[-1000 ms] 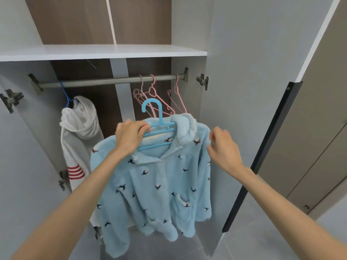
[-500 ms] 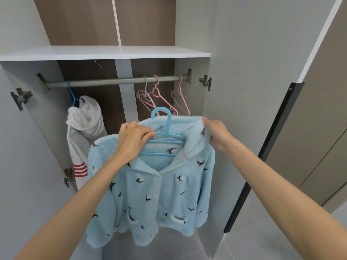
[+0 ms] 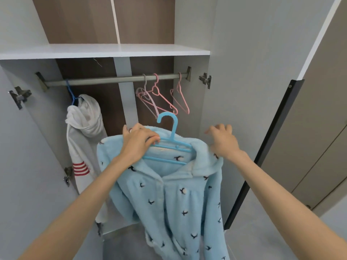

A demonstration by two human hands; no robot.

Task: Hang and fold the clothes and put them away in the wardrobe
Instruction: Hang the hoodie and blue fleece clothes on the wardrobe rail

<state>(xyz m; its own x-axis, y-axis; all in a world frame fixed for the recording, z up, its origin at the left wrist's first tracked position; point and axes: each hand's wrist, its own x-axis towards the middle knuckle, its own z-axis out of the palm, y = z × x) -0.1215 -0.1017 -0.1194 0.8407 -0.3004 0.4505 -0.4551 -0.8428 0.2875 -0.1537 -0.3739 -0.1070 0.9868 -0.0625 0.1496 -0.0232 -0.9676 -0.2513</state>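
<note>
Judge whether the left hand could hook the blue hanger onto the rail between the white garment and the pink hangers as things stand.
Probably yes. The left hand grips the blue hanger below the rail, and the stretch between the white garment and the pink hangers is bare.

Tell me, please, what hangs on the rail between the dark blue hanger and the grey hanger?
Nothing: the head view shows the rail bare from the dark blue hanger to the grey hanger.

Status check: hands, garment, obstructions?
Left hand grips blue hanger; right hand at collar, blurred, grip unclear. Blue pyjama top on hanger, hook below rail, not hung. Pink hangers crowd rail above hook.
</note>
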